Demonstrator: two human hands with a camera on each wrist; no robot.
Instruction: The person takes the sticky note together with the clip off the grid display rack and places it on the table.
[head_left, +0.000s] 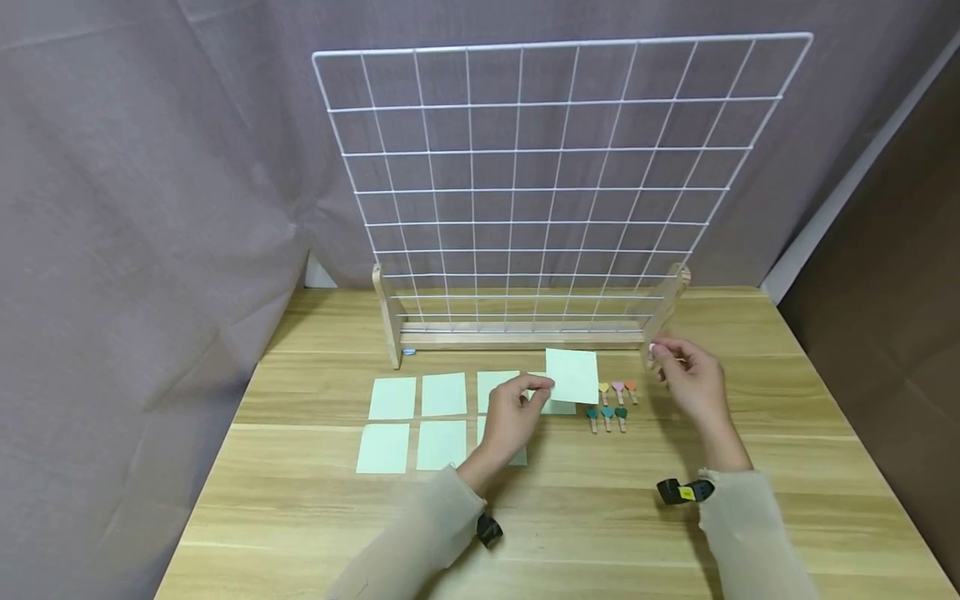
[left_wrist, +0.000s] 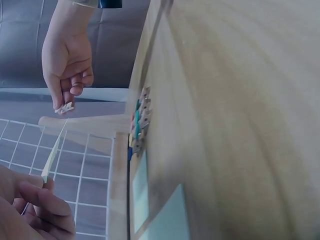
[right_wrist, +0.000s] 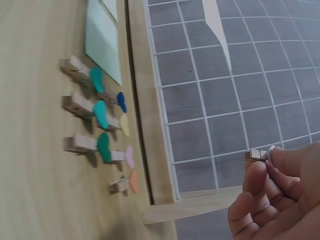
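Note:
My left hand [head_left: 513, 417] pinches a pale green square of paper [head_left: 572, 377] by its left edge and holds it up over the table. In the left wrist view that paper [left_wrist: 52, 156] appears almost edge-on. Off to the right, my right hand [head_left: 693, 383] holds a small wooden clothespin [right_wrist: 257, 155] between thumb and fingers; its white decoration shows by the thumb. Between the hands lie two rows of small clothespins [head_left: 607, 414] with coloured heart tops in teal, green, yellow, pink and orange. More pale green squares [head_left: 381, 448] lie in two rows at the left, some partly hidden by my left hand.
A white wire grid [head_left: 559, 151] stands upright behind the hands in a wooden stand [head_left: 525, 340]. By the stand's left foot lies a small blue item [head_left: 408, 352]. Grey cloth [head_left: 150, 250] hangs behind and at the left; a brown surface [head_left: 885, 225] borders the right.

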